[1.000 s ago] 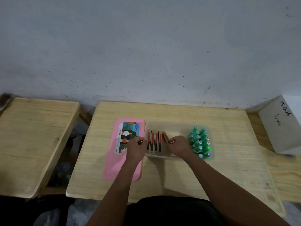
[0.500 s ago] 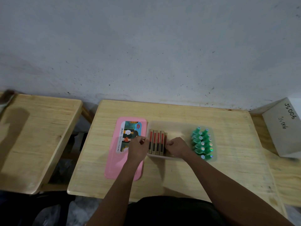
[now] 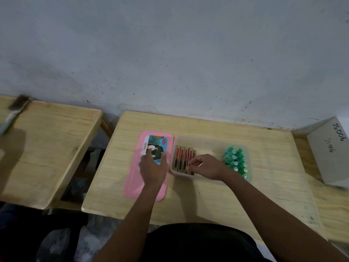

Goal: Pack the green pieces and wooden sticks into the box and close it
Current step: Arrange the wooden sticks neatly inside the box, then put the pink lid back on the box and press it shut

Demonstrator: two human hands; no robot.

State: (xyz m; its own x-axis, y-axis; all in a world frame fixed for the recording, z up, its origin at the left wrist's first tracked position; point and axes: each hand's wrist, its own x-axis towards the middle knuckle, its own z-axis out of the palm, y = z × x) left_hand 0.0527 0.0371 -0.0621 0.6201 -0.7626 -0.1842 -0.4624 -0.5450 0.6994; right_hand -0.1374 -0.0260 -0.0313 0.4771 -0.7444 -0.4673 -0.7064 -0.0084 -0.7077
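Observation:
A clear plastic box (image 3: 207, 141) sits mid-table. Several wooden sticks (image 3: 182, 157) with red and dark bands lie side by side in its left end, and a cluster of green pieces (image 3: 235, 160) fills its right end. The pink lid (image 3: 136, 178), with a picture label, lies flat just left of the box. My left hand (image 3: 153, 169) hovers over the lid, fingers spread and holding nothing. My right hand (image 3: 205, 167) rests at the box's near edge, its fingertips on the near ends of the rightmost sticks.
A second wooden table (image 3: 43, 148) stands to the left across a gap, with a brush-like object (image 3: 14, 112) at its far edge. A white cardboard box (image 3: 328, 150) marked JS006 sits at the right. A grey wall runs behind the tables.
My left hand left the box's left edge and moved left over the pink lid. The last stick, tilted before, now lies flat with the others under my right fingertips.

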